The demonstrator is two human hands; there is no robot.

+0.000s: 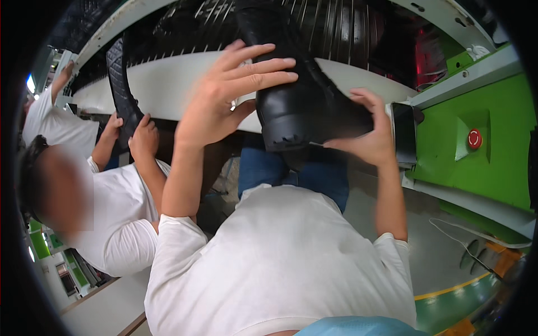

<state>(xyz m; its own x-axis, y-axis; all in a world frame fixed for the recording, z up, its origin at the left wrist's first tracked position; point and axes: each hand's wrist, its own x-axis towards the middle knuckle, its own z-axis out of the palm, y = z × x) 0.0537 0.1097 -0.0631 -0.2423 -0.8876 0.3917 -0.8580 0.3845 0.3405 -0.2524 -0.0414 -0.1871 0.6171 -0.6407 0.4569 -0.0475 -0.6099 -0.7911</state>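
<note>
In the head view, a black boot (319, 106) is hanging over the person's lap, its heel facing the body, its toe pointing right and its shaft reaching up across a white ledge (162, 84). The left hand (218, 89) is lying open against the boot, its fingers stretching over the side above the heel. The right hand (372, 137) is gripping the toe, the thumb pressing near the sole and the fingers curling over the upper; some blur is softening both hands.

Behind the ledge, thin metal rods (336, 33) are running in a row. To the left, a co-worker (120, 224) in white is holding a quilted black boot (119, 78) with two hands. To the right, a green panel (440, 134) is carrying a red button (474, 139).
</note>
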